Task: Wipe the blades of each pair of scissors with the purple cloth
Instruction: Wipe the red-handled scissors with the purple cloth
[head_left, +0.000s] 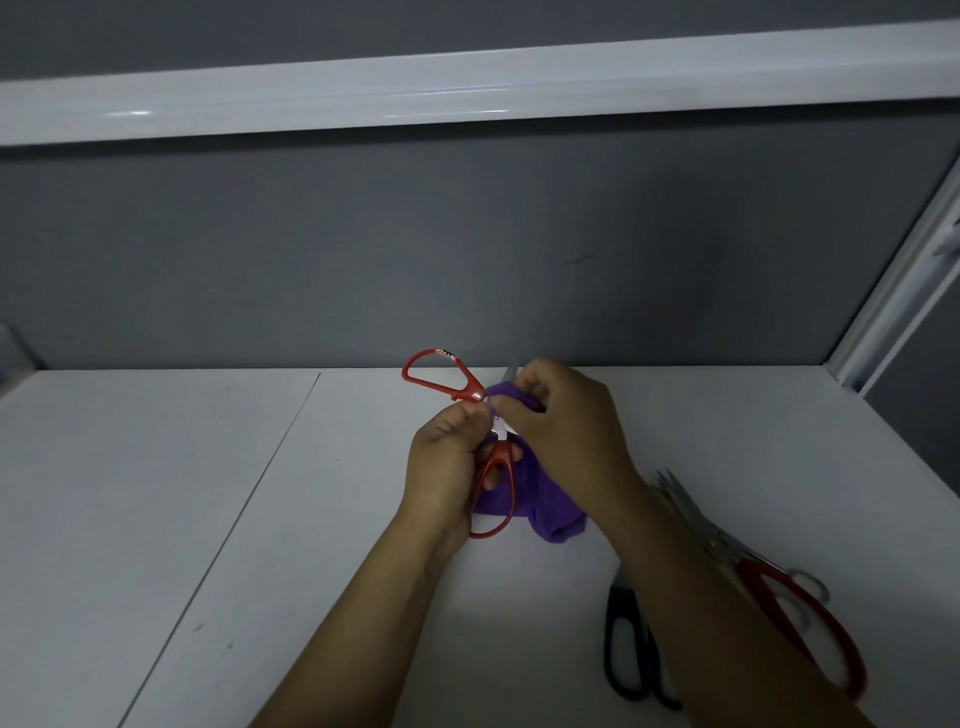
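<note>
Red-handled scissors (470, 387) spread wide, held up over the tabletop (208, 467) near the middle of its far edge. Purple cloth (540, 499) bunched round one blade, the rest hanging below the hands. Right hand (566, 421) curled, fingers and thumb pinching the cloth over that blade, with only a grey tip poking out beyond the knuckles. Left hand (441, 467) closed round the scissors near the pivot, one finger seemingly through the lower loop, though hard to be sure. Toward the tabletop's right edge, near the front corner, a loose pile of other scissors partly hidden behind the right forearm (701, 597): a black-handled pair (621, 644), a second red-handled pair (810, 623), pale blades (680, 499) fanned toward the far edge.
</note>
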